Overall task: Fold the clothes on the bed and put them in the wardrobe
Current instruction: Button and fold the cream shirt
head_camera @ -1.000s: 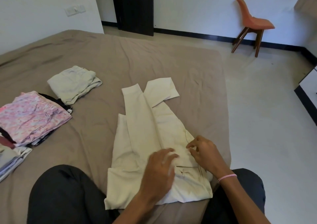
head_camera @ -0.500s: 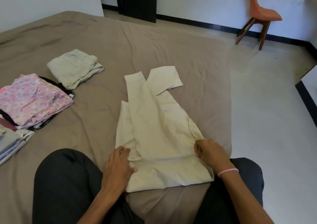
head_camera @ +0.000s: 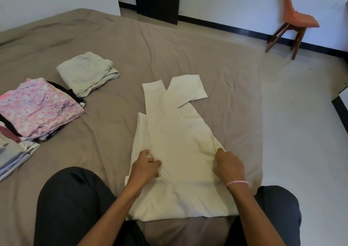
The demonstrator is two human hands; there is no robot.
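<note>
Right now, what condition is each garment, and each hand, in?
Cream garment: spread flat, partly folded.
Pale green garment: folded, lying alone.
Pink floral garment: folded, topping a stack.
Left hand: fingers pinching the cream cloth.
Right hand: gripping its right edge.

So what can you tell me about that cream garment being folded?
The cream garment looks like soft, plain cotton trousers, partly folded, lying flat on the brown bed. Two leg ends point away from the person. The left hand rests on its left side; the right hand pinches its right edge.
</note>
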